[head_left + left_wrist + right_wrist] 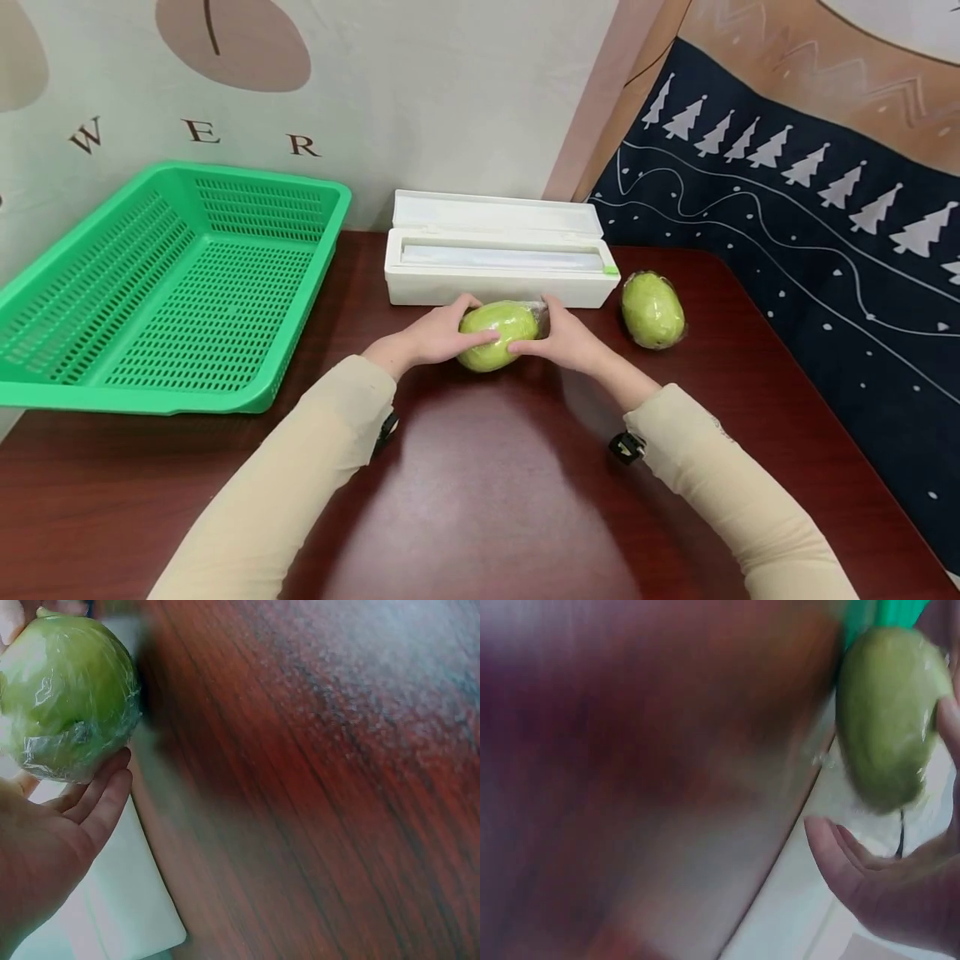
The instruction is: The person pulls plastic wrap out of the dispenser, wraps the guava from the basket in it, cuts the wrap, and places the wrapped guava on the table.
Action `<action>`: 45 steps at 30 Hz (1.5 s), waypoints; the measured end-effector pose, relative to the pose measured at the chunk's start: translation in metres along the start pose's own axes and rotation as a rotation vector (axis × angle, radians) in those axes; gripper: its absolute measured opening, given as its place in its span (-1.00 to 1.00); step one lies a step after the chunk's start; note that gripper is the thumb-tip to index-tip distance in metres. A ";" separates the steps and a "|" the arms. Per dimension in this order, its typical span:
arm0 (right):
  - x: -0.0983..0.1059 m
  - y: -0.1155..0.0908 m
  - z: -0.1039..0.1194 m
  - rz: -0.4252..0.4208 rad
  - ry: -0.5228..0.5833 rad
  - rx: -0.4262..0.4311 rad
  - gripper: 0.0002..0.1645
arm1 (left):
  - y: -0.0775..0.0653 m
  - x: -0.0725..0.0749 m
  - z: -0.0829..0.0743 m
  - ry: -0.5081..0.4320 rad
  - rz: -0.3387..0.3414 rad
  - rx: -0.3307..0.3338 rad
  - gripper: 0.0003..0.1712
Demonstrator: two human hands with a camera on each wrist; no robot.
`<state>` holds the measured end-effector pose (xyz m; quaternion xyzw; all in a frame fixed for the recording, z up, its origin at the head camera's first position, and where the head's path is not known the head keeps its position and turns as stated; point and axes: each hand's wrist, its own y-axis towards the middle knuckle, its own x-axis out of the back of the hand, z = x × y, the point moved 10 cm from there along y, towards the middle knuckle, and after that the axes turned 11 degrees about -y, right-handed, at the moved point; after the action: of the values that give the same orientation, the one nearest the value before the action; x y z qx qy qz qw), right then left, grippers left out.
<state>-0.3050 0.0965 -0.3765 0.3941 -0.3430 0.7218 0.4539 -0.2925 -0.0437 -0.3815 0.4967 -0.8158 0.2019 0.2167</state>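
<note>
A yellow-green oval melon (501, 317) in clear plastic film lies between both hands at the middle of the table, in front of a white cling film box. My left hand (438, 333) grips its left end, thumb on the near side, fingers at the far side. At the other end my right hand (568, 340) curls round the melon and its film, thumb on the near side. Glossy wrinkled film covers the melon (71, 697) in the left wrist view. In the right wrist view, loose film shows near the lower end of the melon (889, 712).
Behind the hands stands the cling film box (495, 289), its lid raised, with a pale roll (502, 257) inside and a green slider (611, 270) at the right. Another wrapped melon (651, 311) lies to its right. A green slotted basket (341, 212) occupies the left side.
</note>
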 end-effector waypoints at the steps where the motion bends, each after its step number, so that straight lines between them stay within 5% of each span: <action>1: -0.002 -0.002 -0.003 0.003 0.034 -0.047 0.12 | 0.000 0.000 0.000 0.003 -0.002 0.006 -0.40; 7: -0.012 -0.011 -0.009 0.062 0.232 -0.193 -0.07 | -0.002 -0.001 0.000 0.023 0.015 0.033 -0.42; 14: -0.011 -0.013 -0.009 0.096 0.304 -0.119 -0.10 | -0.003 -0.004 -0.001 0.014 0.071 0.021 -0.37; 21: -0.020 -0.011 -0.014 0.166 0.600 -0.071 -0.22 | -0.003 -0.002 0.005 -0.037 0.072 0.051 -0.33; 23: -0.020 -0.012 -0.014 0.170 0.587 -0.054 -0.18 | -0.002 -0.002 0.004 -0.025 0.073 0.042 -0.32; 30: -0.013 -0.015 -0.006 0.178 0.248 0.059 -0.18 | -0.001 -0.002 0.001 -0.079 0.068 0.028 -0.27; 37: -0.027 -0.017 -0.016 0.335 0.353 -0.058 -0.33 | -0.004 -0.008 0.005 -0.113 0.077 0.056 -0.29; 45: -0.033 -0.020 -0.021 0.363 0.489 -0.135 -0.32 | -0.002 -0.006 0.005 -0.082 0.062 0.055 -0.34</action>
<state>-0.2832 0.1088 -0.4122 0.1100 -0.3358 0.8401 0.4116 -0.2887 -0.0434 -0.3890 0.4849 -0.8331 0.2105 0.1629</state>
